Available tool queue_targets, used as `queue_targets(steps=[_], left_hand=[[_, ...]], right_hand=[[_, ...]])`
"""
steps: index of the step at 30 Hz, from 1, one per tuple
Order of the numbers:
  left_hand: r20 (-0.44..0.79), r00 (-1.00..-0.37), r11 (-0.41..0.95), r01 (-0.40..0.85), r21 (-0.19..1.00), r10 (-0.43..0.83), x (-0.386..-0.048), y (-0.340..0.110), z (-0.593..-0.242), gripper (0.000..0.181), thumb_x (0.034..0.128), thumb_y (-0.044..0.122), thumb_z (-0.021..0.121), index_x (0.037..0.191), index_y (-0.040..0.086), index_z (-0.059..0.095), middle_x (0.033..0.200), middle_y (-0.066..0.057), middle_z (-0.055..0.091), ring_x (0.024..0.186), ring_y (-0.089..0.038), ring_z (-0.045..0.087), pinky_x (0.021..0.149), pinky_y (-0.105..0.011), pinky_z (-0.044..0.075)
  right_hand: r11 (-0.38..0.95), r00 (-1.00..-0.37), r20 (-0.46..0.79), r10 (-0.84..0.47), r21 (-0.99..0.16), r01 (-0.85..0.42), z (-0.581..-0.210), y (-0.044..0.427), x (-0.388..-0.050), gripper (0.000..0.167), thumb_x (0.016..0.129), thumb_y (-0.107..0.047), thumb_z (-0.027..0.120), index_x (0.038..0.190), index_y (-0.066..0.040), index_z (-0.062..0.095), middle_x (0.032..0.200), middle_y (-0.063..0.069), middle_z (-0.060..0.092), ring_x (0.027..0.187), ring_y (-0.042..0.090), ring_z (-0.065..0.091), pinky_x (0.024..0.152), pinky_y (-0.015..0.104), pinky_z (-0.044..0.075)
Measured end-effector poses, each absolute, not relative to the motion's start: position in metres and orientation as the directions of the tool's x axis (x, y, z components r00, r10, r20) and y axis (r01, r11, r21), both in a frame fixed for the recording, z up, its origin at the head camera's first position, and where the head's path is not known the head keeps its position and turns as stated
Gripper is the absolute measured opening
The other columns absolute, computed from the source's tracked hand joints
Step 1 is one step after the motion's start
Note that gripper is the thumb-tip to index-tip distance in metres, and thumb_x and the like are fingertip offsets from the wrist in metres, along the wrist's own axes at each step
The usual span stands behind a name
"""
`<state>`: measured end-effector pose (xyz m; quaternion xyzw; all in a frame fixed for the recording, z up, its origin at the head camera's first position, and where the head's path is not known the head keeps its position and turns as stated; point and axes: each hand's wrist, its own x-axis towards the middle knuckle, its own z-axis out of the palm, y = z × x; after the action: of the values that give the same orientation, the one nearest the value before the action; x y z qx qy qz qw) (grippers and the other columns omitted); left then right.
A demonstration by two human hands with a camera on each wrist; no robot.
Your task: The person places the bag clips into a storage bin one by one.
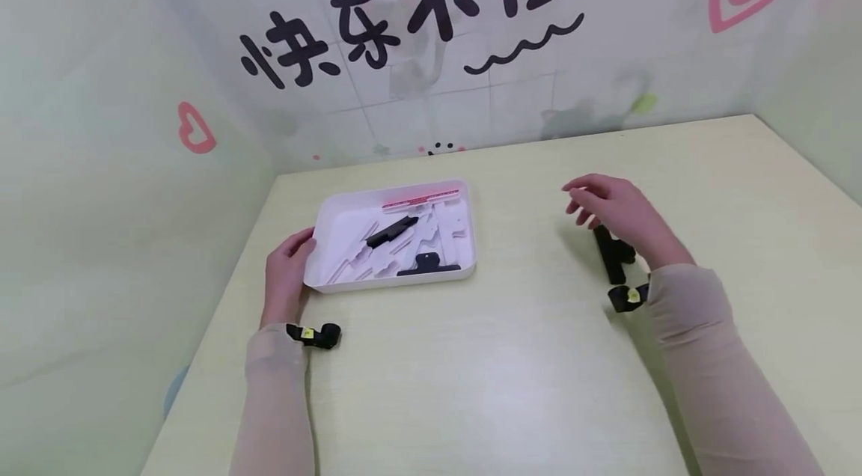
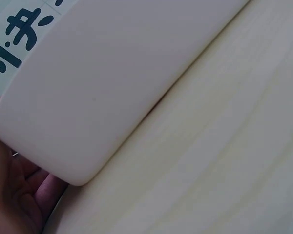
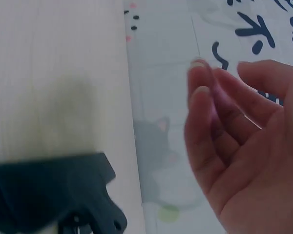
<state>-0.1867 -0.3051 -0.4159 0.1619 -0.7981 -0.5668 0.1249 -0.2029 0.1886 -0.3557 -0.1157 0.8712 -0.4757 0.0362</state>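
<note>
A white tray (image 1: 390,285) with rounded corners stands at the left of the table. My left hand (image 1: 287,274) grips its left end; in the left wrist view some fingers (image 2: 49,187) lie partly behind the tray's corner. Inside the tray lie several white and clear clips, a red-and-white clip (image 1: 420,199), a slim black clip (image 1: 392,232) and a wide black clip (image 1: 428,263). My right hand (image 1: 622,214) hovers over the table's right side, its fingers loosely bent and holding nothing. Below it lies another black clip (image 1: 611,259), partly covered by the hand and wrist.
The pale wooden table (image 1: 485,364) reaches to a printed cloth backdrop (image 1: 431,102) with black characters and hearts. Light cloth walls stand at both sides. A black wrist camera (image 1: 326,336) sits on the left wrist and another wrist camera (image 1: 622,298) on the right.
</note>
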Motion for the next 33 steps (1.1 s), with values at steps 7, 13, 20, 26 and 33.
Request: queue_targets(steps=[7,13,20,26,33], left_hand=[[-0.001,-0.915,0.296,-0.132,0.946,-0.404,-0.186,-0.306,-0.417,0.039,0.087,0.038,0.055,0.123,0.023,0.055,0.127,0.004,0.05,0.114,-0.011,0.042,0.093,-0.031,0.036],[-0.002,-0.916,0.303,-0.135,0.944,-0.401,-0.186,-0.306,-0.416,0.04,0.0862,0.04,0.056,0.122,0.024,0.056,0.126,0.004,0.051,0.114,-0.011,0.042,0.093,-0.031,0.036],[-0.004,-0.918,0.294,-0.13,0.947,-0.395,-0.188,-0.305,-0.418,0.04,0.0865,0.039,0.056,0.123,0.022,0.056,0.126,0.003,0.051,0.113,-0.011,0.043,0.092,-0.031,0.037],[0.021,-0.918,0.295,-0.106,0.949,-0.397,-0.188,-0.303,-0.418,0.039,0.0867,0.038,0.056,0.122,0.021,0.057,0.124,0.002,0.052,0.111,-0.012,0.045,0.09,-0.03,0.038],[0.017,-0.915,0.312,-0.12,0.942,-0.403,-0.188,-0.303,-0.418,0.04,0.0866,0.039,0.056,0.122,0.021,0.057,0.124,0.0,0.052,0.11,-0.014,0.045,0.09,-0.031,0.038]], right_hand=[[0.615,-0.967,-0.033,-0.251,-0.777,-0.133,-0.356,0.22,-0.205,0.042,0.093,-0.037,0.043,0.122,-0.007,0.048,0.097,0.017,0.06,0.077,0.027,0.057,0.07,0.033,0.049],[0.644,-0.97,-0.09,-0.227,-0.76,-0.081,-0.359,0.241,-0.203,0.048,0.093,-0.04,0.043,0.121,-0.002,0.047,0.089,0.016,0.058,0.074,0.025,0.055,0.067,0.032,0.048],[0.724,-0.934,-0.265,-0.238,-0.69,0.011,-0.368,0.261,-0.201,0.046,0.09,-0.04,0.049,0.103,0.003,0.049,0.064,0.005,0.051,0.062,0.018,0.05,0.06,0.03,0.044],[0.616,-0.881,-0.367,-0.298,-0.779,0.116,-0.382,0.261,-0.202,0.045,0.084,-0.038,0.059,0.104,0.001,0.048,0.068,0.01,0.057,0.061,0.021,0.057,0.061,0.033,0.051],[0.55,-0.846,-0.408,-0.344,-0.817,0.17,-0.391,0.256,-0.204,0.045,0.081,-0.033,0.064,0.104,0.001,0.046,0.077,0.011,0.058,0.065,0.02,0.06,0.063,0.032,0.052]])
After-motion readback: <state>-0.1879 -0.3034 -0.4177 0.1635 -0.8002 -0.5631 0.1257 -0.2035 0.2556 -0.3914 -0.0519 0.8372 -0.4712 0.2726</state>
